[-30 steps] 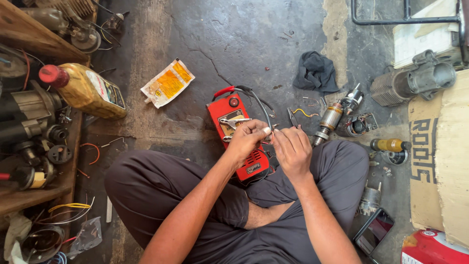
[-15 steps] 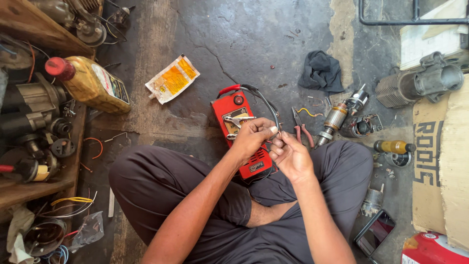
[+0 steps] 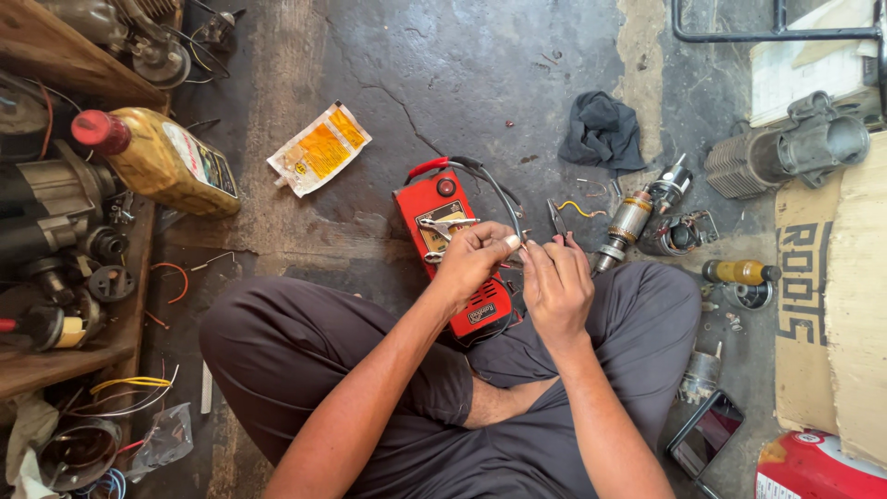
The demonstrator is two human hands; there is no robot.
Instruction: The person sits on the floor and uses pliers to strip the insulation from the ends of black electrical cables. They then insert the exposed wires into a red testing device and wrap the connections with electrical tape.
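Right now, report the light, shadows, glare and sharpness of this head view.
Head view: soft, even daylight on the grey floor, no hard shadows. Mild sheen on the red tester and the oil bottle. Left hand and right hand look sharp. Brightest on the cardboard at right; the wooden shelf at left is dimmer.

Your left hand and right hand meet just above your crossed legs, fingertips pinched together on a small part too tiny to make out. Under them lies the red meter, a flat rectangular box with a round knob near its top end and a pale panel below that. It rests face up on the floor, its long axis running from 11 o'clock to 5 o'clock, its lower end hidden by your left hand. Its leads, one red and one black, loop out from the top end toward 3 o'clock.
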